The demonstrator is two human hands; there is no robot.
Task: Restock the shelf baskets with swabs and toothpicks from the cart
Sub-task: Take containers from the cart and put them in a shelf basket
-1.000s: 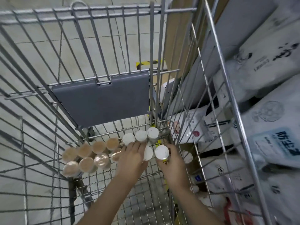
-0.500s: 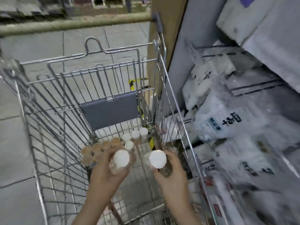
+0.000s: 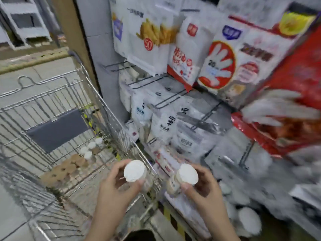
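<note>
My left hand (image 3: 118, 185) grips a clear round container with a white lid (image 3: 134, 170), held above the right rim of the wire cart (image 3: 107, 110). My right hand (image 3: 205, 185) grips a second white-lidded container (image 3: 187, 173) just outside the cart, in front of the lower shelf. Down in the cart stand more white-lidded containers (image 3: 92, 148) and several brown-lidded ones (image 3: 69, 166). White round lids (image 3: 248, 220) show low on the shelf at the right, blurred.
The shelf unit to the right carries hanging packs of disposable gloves (image 3: 218, 61), fry bags (image 3: 151, 37) and white bagged goods (image 3: 166, 126) on wire hooks. A grey flap (image 3: 57, 129) closes the cart's far end. Tiled floor (image 3: 34, 73) lies beyond.
Both hands lifted one white-lidded container each out of the cart and carried them rightward toward the shelf. The view swung right from the cart onto the shelf.
</note>
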